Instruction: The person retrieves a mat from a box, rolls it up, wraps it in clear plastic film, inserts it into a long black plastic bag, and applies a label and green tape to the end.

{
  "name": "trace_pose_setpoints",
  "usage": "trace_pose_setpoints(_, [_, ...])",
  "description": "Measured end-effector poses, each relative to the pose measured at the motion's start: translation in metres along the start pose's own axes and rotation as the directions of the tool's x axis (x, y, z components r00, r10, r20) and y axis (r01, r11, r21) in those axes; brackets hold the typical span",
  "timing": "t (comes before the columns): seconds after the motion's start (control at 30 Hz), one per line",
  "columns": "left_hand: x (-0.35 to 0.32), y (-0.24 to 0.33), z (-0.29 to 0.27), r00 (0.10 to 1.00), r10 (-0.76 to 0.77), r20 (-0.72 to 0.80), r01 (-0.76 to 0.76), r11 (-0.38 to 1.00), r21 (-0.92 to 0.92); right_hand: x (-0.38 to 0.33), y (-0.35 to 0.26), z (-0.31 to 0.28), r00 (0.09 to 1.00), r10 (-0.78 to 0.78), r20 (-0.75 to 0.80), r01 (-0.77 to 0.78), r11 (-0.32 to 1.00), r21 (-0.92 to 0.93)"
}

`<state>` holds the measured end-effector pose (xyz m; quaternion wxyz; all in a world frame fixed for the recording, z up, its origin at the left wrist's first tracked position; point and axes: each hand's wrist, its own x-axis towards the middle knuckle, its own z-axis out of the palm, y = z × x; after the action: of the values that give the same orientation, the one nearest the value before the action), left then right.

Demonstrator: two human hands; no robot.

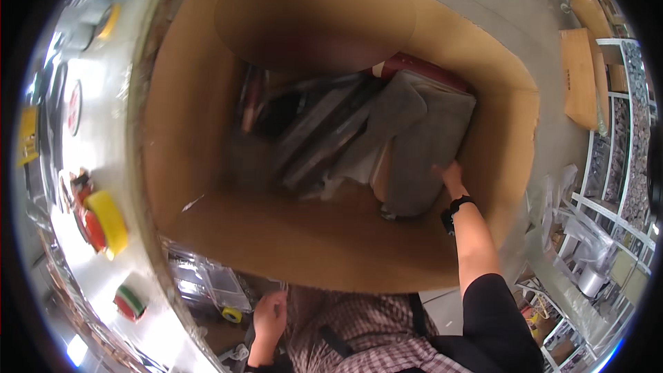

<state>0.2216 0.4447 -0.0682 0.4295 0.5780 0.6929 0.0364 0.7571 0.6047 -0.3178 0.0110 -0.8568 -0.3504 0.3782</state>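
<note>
"Where was the grey slab (431,145)?"
"Inside the cardboard box (507,141), leaning toward its right wall, its top near the far right corner."
"And the right hand (452,178)?"
"At the slab's right edge, toward its lower end. The fingertips overlapped the grey surface, so most of the slab lay to the left of the hand and beyond it."
"Was it pinching?"
"I couldn't tell; the fingers were bent there, but the thumb's side was hidden."
"The left hand (271,314)?"
"Outside the box, just below its near edge, fingers loosely curled. I couldn't tell whether they held anything."
"What lay beside the slab?"
"A dark red piece (425,71) at its far end."
</note>
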Motion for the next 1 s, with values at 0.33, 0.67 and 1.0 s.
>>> trace_pose_setpoints(0.33, [-0.039,-0.062,0.015,0.845,-0.522,0.119,0.530,0.784,-0.324,0.089,0.029,0.008,0.942,0.280,-0.187,-0.158,0.857,0.490])
trace_pose_setpoints(0.67, [-0.041,-0.021,0.022,0.835,-0.485,0.260,0.550,0.718,-0.427,-0.152,-0.060,-0.061,0.996,-0.040,0.074,-0.048,0.450,0.892])
trace_pose_setpoints(1.0, [-0.112,0.015,-0.014,0.971,0.117,0.207,0.113,0.537,-0.836,-0.403,-0.144,-0.203,0.939,-0.251,-0.234,0.262,0.081,0.962])
